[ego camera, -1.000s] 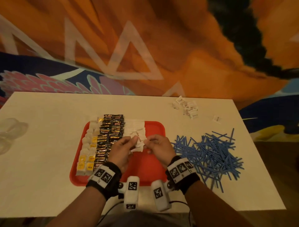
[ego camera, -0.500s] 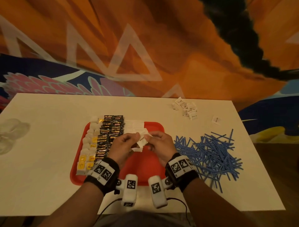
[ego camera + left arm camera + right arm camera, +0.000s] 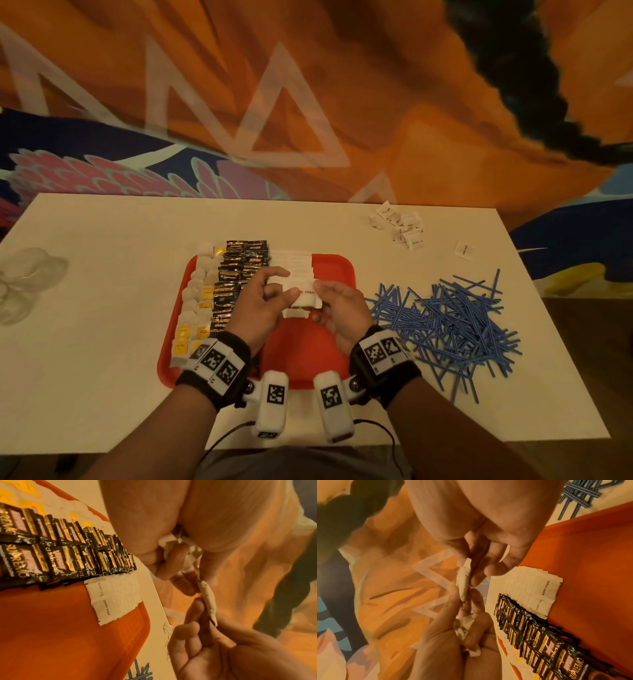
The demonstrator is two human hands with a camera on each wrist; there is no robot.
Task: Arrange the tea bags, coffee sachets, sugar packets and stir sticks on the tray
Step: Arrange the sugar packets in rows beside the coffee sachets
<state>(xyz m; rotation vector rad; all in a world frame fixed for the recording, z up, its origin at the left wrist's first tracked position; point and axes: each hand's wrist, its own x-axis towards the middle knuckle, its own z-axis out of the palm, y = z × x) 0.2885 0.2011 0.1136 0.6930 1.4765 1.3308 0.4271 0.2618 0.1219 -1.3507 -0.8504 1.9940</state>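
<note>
Red tray (image 3: pixel 337 274) lies flat on the counter. Tea bags (image 3: pixel 193 310), white with yellow tags, line its left edge in overlapping rows. Black-and-gold coffee sachets (image 3: pixel 239 274) lie just beside them in two shingled columns. White "brown sugar" packets (image 3: pixel 299 265) overlap in a row right of the sachets. One sugar packet (image 3: pixel 306 295) is held above the tray. Loose packets (image 3: pixel 399 226) lie at the far right of the counter. Blue stir sticks (image 3: pixel 448 318) are heaped right of the tray.
</note>
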